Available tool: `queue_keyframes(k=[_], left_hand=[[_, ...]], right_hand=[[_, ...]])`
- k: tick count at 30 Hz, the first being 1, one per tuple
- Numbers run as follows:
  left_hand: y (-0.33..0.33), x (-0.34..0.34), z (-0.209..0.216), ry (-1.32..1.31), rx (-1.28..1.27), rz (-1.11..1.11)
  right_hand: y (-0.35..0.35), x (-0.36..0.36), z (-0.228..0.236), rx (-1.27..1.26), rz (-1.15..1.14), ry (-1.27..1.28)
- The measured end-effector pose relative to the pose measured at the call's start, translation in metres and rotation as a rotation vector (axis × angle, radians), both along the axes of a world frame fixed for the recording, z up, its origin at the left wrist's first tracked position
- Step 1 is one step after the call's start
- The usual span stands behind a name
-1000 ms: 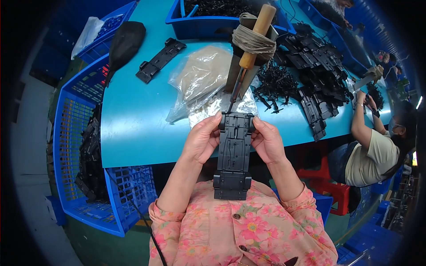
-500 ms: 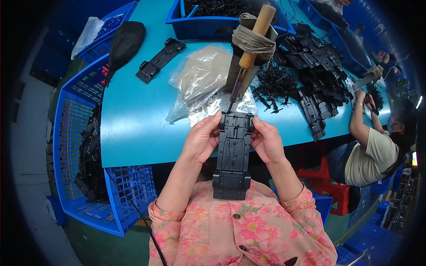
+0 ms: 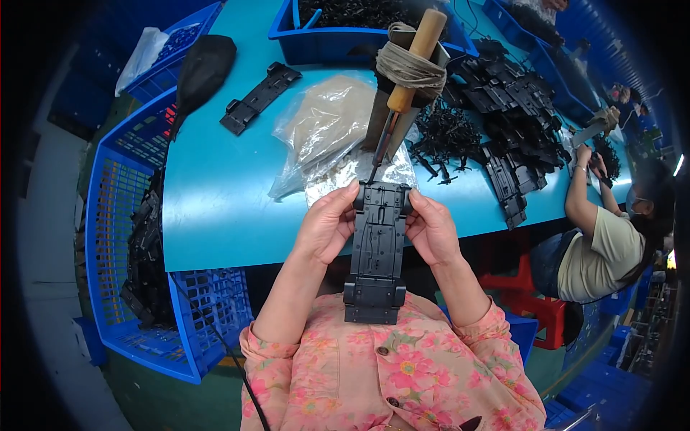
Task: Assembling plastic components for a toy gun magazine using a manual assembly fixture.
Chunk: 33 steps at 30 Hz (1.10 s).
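Between my two hands is a long black plastic chassis part point(image 3: 377, 251), its far end at the table's front edge and its near end by my shirt. My left hand point(image 3: 330, 224) grips the far left corner with thumb and fingers. The far right corner is pinched in my right hand point(image 3: 431, 226). Just beyond that far end points the dark tip of a soldering iron point(image 3: 392, 126) with a wooden handle. Cord binds the iron to an upright metal stand point(image 3: 379, 118); the tip meets or nearly meets the part's left corner, I cannot tell which.
A plastic bag point(image 3: 327, 118) lies behind the tip. Piled chassis parts point(image 3: 514, 108) and small black pieces point(image 3: 445, 136) lie right; a single chassis point(image 3: 259, 98) lies left. A blue crate point(image 3: 108, 251) holds more parts. A co-worker point(image 3: 600, 244) sits at right.
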<state>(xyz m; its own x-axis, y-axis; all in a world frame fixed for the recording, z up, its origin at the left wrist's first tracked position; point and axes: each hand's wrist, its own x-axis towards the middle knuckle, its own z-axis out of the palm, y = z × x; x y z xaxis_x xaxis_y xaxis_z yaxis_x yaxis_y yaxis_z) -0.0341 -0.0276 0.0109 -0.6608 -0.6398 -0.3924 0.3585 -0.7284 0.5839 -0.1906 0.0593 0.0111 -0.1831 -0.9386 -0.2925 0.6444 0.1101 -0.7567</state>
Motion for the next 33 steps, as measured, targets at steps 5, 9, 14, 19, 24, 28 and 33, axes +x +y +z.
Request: queue_keyframes(k=[5, 9, 14, 19, 24, 28, 33], left_hand=[[-0.001, 0.000, -0.002, -0.010, 0.007, -0.001], [-0.001, 0.000, -0.001, -0.016, -0.001, -0.005], [-0.001, 0.000, -0.002, -0.026, -0.008, -0.003], [0.000, 0.003, -0.008, -0.011, -0.001, -0.008], [0.000, 0.011, -0.009, -0.027, -0.007, -0.001], [-0.002, 0.020, -0.010, -0.053, -0.037, 0.026], [-0.004, 0.027, -0.008, -0.072, -0.056, 0.054]], right_hand=[[0.000, 0.001, 0.001, 0.002, 0.000, -0.008], [0.000, -0.001, -0.002, -0.004, 0.003, -0.003], [0.000, -0.001, -0.002, -0.009, 0.018, -0.002], [0.000, -0.003, -0.009, 0.003, 0.031, -0.010], [-0.002, -0.002, -0.012, 0.057, 0.083, -0.045], [-0.007, -0.002, -0.013, 0.062, 0.203, -0.108], [-0.012, 0.001, -0.017, 0.038, 0.254, -0.117]])
